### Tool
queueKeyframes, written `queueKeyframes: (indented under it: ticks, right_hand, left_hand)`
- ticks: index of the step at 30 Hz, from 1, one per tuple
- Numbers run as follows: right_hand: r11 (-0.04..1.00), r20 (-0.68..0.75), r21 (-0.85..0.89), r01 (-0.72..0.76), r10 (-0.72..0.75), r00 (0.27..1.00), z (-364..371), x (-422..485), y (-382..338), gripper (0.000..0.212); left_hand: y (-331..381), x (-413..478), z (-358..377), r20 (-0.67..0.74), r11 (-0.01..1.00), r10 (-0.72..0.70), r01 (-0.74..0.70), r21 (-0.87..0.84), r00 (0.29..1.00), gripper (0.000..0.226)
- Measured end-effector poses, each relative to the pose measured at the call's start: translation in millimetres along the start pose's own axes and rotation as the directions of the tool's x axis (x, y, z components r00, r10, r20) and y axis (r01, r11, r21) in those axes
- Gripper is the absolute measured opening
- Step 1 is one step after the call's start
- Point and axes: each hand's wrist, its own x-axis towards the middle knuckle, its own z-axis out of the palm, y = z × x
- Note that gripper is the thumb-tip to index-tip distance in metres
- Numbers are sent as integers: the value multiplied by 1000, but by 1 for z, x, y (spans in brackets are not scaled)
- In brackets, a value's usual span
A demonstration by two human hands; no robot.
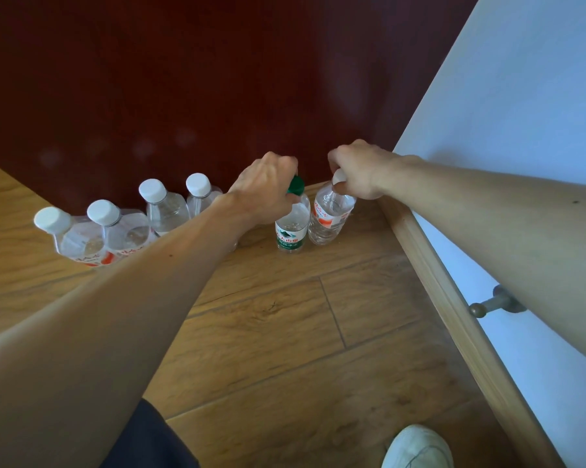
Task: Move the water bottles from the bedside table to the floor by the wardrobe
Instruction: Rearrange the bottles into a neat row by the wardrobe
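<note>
in the head view, the left hand [268,187] has its fingers curled down round the green cap of a green-labelled water bottle [291,231], and the right hand [359,172] pinches the white cap of a red-labelled water bottle [328,217] just beside it. both bottles are upright with their bases at the wooden floor [284,332], near its far right corner where the dark red wardrobe [183,79] meets the skirting board [446,292]. a row of four white-capped bottles [165,214] stands along the floor's far edge against the wardrobe, left of the hands. a door stopper [487,307] juts from the white wall [521,113], and a white shoe [416,447] shows at the near edge.
</note>
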Motion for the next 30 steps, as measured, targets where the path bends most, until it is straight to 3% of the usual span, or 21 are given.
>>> queueKeyframes:
  ticks: [7,18,30]
  right_hand:
    - [999,-52,34,1,1,999,3,-5,-1,15]
    - [994,-102,-16,112,-113,988,9,-4,-7,24]
    - [976,-90,-31,214,-216,972,2,10,-41,26]
  left_hand:
    - [1,-8,-15,-71,1000,-19,20,5,997,36]
    - [-18,-29,-30,-82,1000,-19,18,-22,996,32]
    - [-60,-59,-55,3,997,72,-71,-43,997,30]
